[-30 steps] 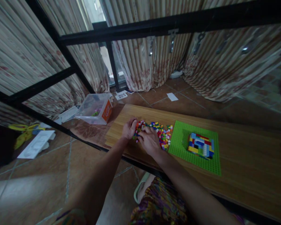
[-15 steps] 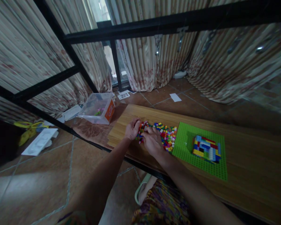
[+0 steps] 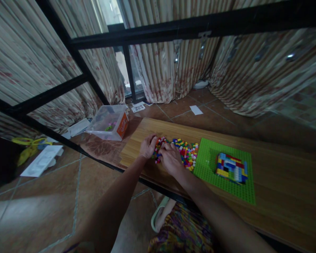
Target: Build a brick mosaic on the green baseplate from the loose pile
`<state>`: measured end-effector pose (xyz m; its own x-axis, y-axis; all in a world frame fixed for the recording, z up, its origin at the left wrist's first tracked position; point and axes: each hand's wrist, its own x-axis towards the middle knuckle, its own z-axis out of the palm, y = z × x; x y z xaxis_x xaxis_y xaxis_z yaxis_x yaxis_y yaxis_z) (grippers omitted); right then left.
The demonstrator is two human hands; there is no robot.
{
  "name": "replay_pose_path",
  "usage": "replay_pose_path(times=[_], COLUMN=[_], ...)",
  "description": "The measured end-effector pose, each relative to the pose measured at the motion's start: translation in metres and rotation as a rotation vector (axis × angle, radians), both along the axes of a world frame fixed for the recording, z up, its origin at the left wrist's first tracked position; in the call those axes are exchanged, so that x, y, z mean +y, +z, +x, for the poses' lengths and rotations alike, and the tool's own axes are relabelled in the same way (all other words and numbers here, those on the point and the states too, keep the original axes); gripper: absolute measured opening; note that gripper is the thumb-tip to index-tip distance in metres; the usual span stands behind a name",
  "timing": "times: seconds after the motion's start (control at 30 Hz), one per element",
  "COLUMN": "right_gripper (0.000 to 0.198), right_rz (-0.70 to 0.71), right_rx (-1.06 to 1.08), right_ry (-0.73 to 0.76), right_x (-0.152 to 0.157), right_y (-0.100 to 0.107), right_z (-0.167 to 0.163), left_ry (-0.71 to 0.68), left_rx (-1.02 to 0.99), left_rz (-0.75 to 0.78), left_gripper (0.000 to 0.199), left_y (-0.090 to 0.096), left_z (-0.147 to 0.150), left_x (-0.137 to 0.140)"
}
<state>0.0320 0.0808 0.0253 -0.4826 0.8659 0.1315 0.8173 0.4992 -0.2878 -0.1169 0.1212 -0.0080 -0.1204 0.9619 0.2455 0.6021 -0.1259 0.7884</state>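
Note:
A heap of small toy bricks (image 3: 188, 151) in many colours lies spread on a wooden board. My left hand (image 3: 147, 146) is cupped against the heap's left end, its fingers loosely bent and apart from the thumb, with nothing visible in it. Over the near middle of the heap rests my right hand (image 3: 170, 156), fingers spread and bent down among the bricks; its fingertips are partly hidden. To the right, a green baseplate (image 3: 207, 165) carries a low block of joined bricks (image 3: 231, 168) in red, blue, yellow and white.
A clear plastic box (image 3: 101, 121) with an orange label and a few pieces inside stands beyond the left end of the wooden board (image 3: 137, 133). Dark metal bars (image 3: 158, 33) cross in front of the curtains. White packaging (image 3: 42, 161) lies on the tiled floor.
The view has shifted very slightly. Both hands stay at the heap of bricks, with hardly any movement. The baseplate and its bricks are unchanged.

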Motion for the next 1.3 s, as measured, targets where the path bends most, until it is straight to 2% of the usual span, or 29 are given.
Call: replay_pose_path(times=[0.17,0.27,0.43,0.63,0.73,0.87,0.97,1.1,1.3], right_gripper=[0.017,0.016,0.021,0.026,0.031,0.033,0.029,0.027,0.025], right_rz=[0.002,0.004,-0.033,-0.052,-0.014,0.131,0.216,0.261,0.208], right_rx=[0.051,0.227,0.602,0.755,0.749,0.617,0.493,0.408,0.292], right_ry=[-0.018,-0.081,-0.224,-0.509,-0.637,-0.712,-0.679,-0.561,-0.494], right_x=[-0.007,-0.020,-0.051,-0.085,-0.093,-0.090,-0.079,-0.063,-0.052], right_y=[0.003,0.006,0.011,0.008,0.004,0.003,0.004,0.001,-0.007], right_z=[0.001,0.013,0.057,0.126,0.158,0.192,0.206,0.212,0.215], left_ry=[-0.006,-0.014,-0.021,-0.012,-0.007,-0.016,-0.007,0.000,0.012], left_rx=[-0.003,-0.023,-0.034,-0.015,0.027,0.064,0.067,0.048,0.062], left_rz=[0.007,0.026,0.017,-0.015,-0.034,-0.031,-0.017,-0.030,-0.040], left_gripper=[0.034,0.038,0.041,0.044,0.047,0.050,0.049,0.051,0.051], left_y=[0.001,-0.001,-0.007,-0.004,0.002,0.006,0.005,0.004,0.004], left_z=[-0.001,-0.002,-0.006,-0.006,-0.005,-0.003,-0.003,-0.003,-0.005], left_x=[0.001,0.002,0.007,0.007,0.005,0.004,0.005,0.005,0.005])
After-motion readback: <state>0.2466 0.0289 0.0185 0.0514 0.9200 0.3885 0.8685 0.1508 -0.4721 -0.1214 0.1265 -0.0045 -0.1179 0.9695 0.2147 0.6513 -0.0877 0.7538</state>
